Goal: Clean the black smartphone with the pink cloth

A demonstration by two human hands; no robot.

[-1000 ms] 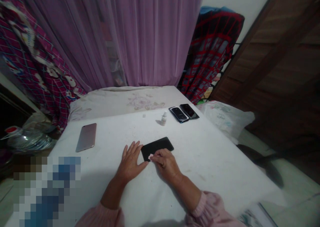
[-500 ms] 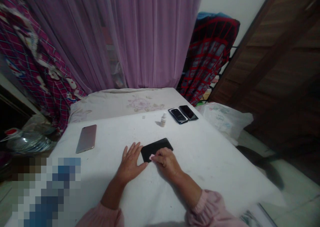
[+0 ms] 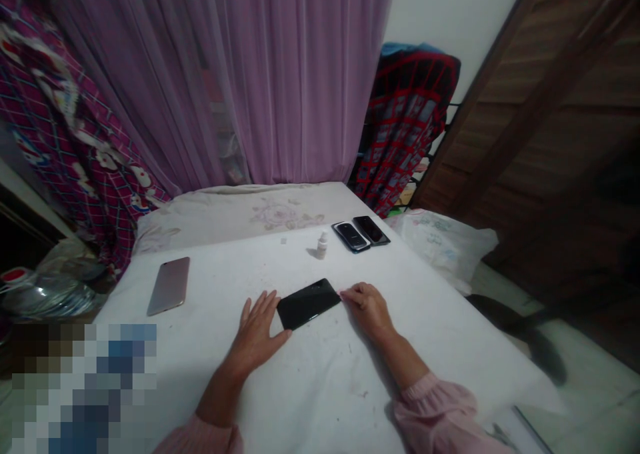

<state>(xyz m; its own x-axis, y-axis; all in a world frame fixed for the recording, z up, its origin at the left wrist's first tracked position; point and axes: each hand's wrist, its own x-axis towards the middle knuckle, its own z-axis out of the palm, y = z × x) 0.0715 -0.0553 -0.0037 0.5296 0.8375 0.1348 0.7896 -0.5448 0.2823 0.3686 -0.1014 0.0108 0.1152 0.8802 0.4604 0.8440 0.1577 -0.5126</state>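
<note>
A black phone (image 3: 309, 305) lies flat and slightly slanted on the white-covered table. My left hand (image 3: 255, 331) rests at its left end, fingers spread, fingertips and thumb at the phone's edge. Just beyond the phone's right end, my right hand (image 3: 367, 307) pinches a small pink piece (image 3: 343, 295), mostly hidden by the fingertips. A small white bottle (image 3: 322, 246) stands upright behind the phone.
A rose-gold phone (image 3: 169, 286) lies at the left. Two dark phones, one with a white rim (image 3: 351, 236) and one all black (image 3: 371, 230), lie at the back right. A tiny pale square (image 3: 283, 241) is near the back. A plastic bag (image 3: 445, 244) sits beyond the right edge.
My right hand has moved right, off the black phone to just past its right end, still pinching the pink piece. My left hand stays at the phone's left end. The view has shifted slightly.
</note>
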